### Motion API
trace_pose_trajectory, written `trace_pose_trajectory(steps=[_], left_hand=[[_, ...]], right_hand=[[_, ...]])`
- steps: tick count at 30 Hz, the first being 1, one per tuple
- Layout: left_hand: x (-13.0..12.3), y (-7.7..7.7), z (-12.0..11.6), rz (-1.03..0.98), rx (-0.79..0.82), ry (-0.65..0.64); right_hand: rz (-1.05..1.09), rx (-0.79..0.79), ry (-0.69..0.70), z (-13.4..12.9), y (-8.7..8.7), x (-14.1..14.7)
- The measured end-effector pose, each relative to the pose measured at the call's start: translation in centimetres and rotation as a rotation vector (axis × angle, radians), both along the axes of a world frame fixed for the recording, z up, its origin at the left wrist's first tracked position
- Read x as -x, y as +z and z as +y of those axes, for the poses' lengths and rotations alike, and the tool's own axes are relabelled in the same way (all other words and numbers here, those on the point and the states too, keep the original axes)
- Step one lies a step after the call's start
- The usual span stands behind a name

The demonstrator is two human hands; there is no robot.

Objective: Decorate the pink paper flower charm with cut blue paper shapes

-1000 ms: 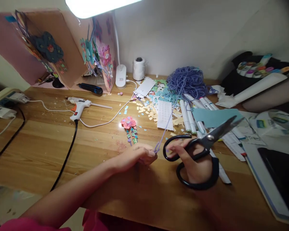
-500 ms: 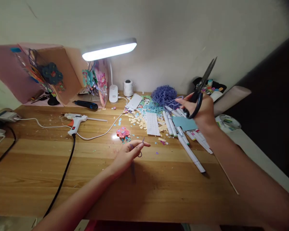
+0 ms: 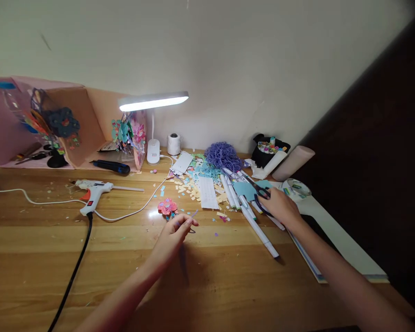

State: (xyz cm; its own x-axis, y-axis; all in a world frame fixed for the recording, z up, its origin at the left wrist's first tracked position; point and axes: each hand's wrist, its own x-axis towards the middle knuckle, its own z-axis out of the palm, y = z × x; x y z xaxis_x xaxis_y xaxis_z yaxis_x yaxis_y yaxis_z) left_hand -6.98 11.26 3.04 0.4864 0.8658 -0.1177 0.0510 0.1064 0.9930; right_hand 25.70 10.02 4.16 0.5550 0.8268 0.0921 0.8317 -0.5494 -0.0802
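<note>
My left hand (image 3: 177, 230) is closed in a pinch on a thin piece of purple yarn (image 3: 194, 214); a short end sticks up past the fingertips and a loop hangs below. Just beyond it lies a pink paper flower (image 3: 168, 206) with lilac spots and small teal pieces under it. My right hand (image 3: 280, 205) is closed at the handles of black scissors (image 3: 262, 191), low over the white markers (image 3: 259, 230) and a blue card (image 3: 244, 189). The blades point away to the left. A tangled heap of purple yarn (image 3: 223, 156) lies behind the markers.
A white glue gun (image 3: 96, 196) with its cables lies left, near a blue cutter (image 3: 111, 166). Paper scraps (image 3: 193, 186) spread mid-table under a lit lamp (image 3: 154, 101). Paper sheets (image 3: 352, 249), a tape roll (image 3: 296, 188) and a marker holder (image 3: 263, 157) stand right.
My right hand has lowered the scissors from in front of the wall to the markers and blue card. My left hand keeps its pinch on the yarn. The view has shifted.
</note>
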Motion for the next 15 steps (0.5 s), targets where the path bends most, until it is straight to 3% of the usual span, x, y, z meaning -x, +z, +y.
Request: trace_pose_trajectory(steps=[3, 7, 11, 13, 15], left_hand=[[0.1, -0.2, 0.0, 0.021, -0.026, -0.005], [0.4, 0.0, 0.1, 0.148, -0.227, 0.032], [0.6, 0.4, 0.1, 0.204, -0.344, 0.022], [0.5, 0.4, 0.0, 0.182, -0.325, -0.013], [0.3, 0.4, -0.2, 0.144, -0.253, -0.056]], right_hand=[[-0.021, 0.020, -0.006, -1.9, -1.3, 0.1], [-0.068, -0.067, 0.052, -2.2, -1.1, 1.4], [0.023, -0.162, 0.360, -1.0, -0.7, 5.2], [0.128, -0.166, 0.548, 0.0, -1.3, 7.3], [0.206, -0.195, 0.636, 0.9, -2.3, 8.9]])
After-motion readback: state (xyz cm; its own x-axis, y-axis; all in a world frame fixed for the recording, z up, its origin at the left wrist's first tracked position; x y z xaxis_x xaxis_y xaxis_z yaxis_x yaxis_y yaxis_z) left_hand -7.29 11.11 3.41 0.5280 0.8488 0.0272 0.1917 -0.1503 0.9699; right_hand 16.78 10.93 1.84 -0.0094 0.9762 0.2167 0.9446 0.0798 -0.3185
